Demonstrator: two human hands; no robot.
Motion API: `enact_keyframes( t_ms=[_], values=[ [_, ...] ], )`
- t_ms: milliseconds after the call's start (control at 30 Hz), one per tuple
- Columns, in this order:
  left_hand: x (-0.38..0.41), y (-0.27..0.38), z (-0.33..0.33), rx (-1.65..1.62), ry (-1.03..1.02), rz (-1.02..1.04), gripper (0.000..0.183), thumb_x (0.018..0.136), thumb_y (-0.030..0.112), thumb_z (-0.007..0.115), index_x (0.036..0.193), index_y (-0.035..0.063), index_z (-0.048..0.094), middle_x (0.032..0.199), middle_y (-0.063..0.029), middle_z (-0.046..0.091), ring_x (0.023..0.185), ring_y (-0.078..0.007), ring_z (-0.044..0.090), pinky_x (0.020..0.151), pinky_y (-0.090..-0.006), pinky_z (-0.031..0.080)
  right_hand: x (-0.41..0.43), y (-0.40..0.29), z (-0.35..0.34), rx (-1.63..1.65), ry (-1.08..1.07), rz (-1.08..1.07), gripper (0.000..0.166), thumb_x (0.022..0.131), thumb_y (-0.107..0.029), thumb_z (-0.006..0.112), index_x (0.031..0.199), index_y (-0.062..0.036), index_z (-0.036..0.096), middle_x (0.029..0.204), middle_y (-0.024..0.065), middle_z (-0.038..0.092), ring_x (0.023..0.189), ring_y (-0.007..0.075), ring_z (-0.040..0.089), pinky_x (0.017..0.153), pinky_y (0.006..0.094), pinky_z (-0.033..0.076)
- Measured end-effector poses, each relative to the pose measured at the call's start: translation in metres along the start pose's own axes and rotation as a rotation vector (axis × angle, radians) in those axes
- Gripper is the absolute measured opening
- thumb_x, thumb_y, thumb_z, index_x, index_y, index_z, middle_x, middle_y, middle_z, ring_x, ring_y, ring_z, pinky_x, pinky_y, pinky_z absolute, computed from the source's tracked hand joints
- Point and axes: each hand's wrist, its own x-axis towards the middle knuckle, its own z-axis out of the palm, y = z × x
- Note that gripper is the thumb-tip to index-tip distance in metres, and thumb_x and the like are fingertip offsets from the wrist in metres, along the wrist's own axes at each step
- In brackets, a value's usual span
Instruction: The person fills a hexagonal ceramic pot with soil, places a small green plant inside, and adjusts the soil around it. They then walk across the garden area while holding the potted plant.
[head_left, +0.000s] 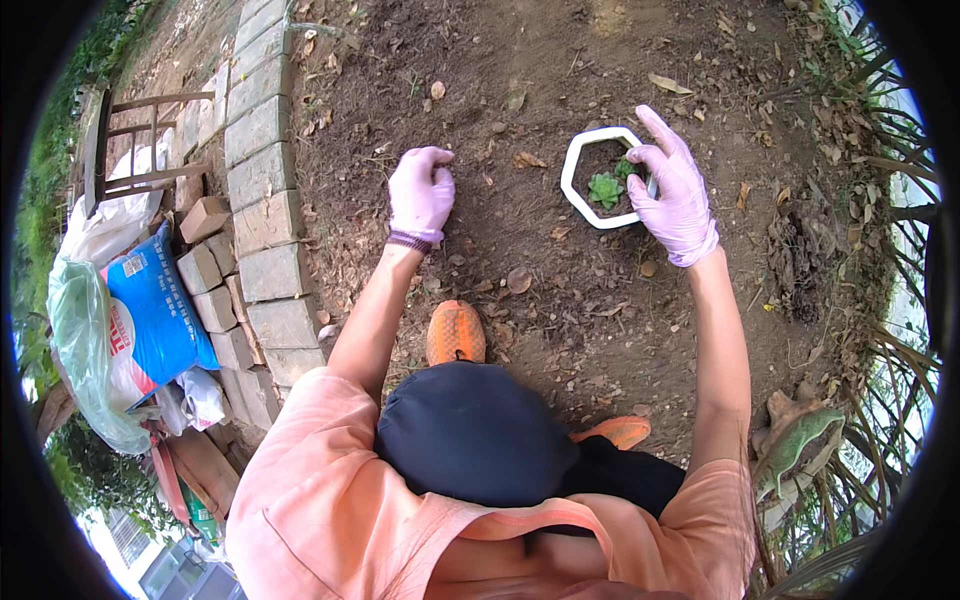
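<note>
A white hexagonal planter (573, 163) stands on the bare soil, with dark earth inside. One green succulent rosette (605, 190) grows near its middle; a second succulent (624, 167) is partly covered by my fingers. My right hand (677, 196), in a thin pale pink glove, reaches over the planter's right rim. Its thumb and a finger are apart, beside the second plant, and the other fingers extend past the rim. My left hand (422, 190), gloved alike, is curled low over the soil to the planter's left. Whether anything is inside that curl is hidden.
A row of paving bricks (259, 174) edges the soil on the left. Beyond it lie a blue printed sack (159, 307), loose bricks (205, 218) and a metal frame (154, 139). Spiky leaves (904, 217) border the right. My orange shoe (456, 334) is close by.
</note>
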Motion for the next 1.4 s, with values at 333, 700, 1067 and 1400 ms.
enact_keyframes(
  t_ms=[333, 700, 1067, 1400],
  values=[
    [-0.028, 0.031, 0.017, 0.079, -0.288, 0.082, 0.032, 0.074, 0.007, 0.076, 0.106, 0.0025, 0.070, 0.105, -0.0161, 0.067, 0.100, -0.0318, 0.065, 0.090, -0.0376, 0.053, -0.002, 0.005, 0.001, 0.026, 0.015, -0.041, 0.028, 0.074, 0.002, 0.066, 0.101, -0.0029, 0.060, 0.143, 0.0193, 0.050, 0.130, 0.0369, 0.050, 0.107, 0.0433, 0.043],
    [-0.032, 0.081, 0.035, 0.388, -0.679, 0.190, 0.048, 0.075, 0.012, 0.077, 0.118, -0.0008, 0.059, 0.118, -0.0228, 0.057, 0.110, -0.0392, 0.056, 0.094, -0.0428, 0.052, 0.000, 0.004, 0.003, 0.020, 0.025, -0.037, 0.026, 0.074, 0.000, 0.065, 0.100, -0.0035, 0.059, 0.143, 0.0195, 0.050, 0.130, 0.0372, 0.050, 0.107, 0.0430, 0.042],
    [-0.051, 0.040, 0.048, 0.173, -0.524, 0.317, 0.035, 0.069, 0.009, 0.069, 0.103, 0.0056, 0.071, 0.100, -0.0146, 0.065, 0.096, -0.0342, 0.063, 0.085, -0.0426, 0.052, 0.003, 0.001, 0.003, 0.026, 0.024, -0.048, 0.023, 0.074, -0.001, 0.064, 0.097, -0.0031, 0.059, 0.140, 0.0201, 0.051, 0.127, 0.0382, 0.051, 0.106, 0.0439, 0.042],
    [0.012, 0.108, -0.006, -0.556, -0.337, -0.021, 0.023, 0.074, 0.000, 0.075, 0.097, -0.0007, 0.074, 0.095, -0.0047, 0.072, 0.081, -0.0087, 0.064, 0.076, -0.0252, 0.053, -0.005, 0.007, 0.004, 0.023, 0.058, -0.030, 0.022, 0.074, -0.002, 0.064, 0.096, -0.0030, 0.060, 0.140, 0.0204, 0.051, 0.126, 0.0378, 0.052, 0.106, 0.0440, 0.043]
  ],
)
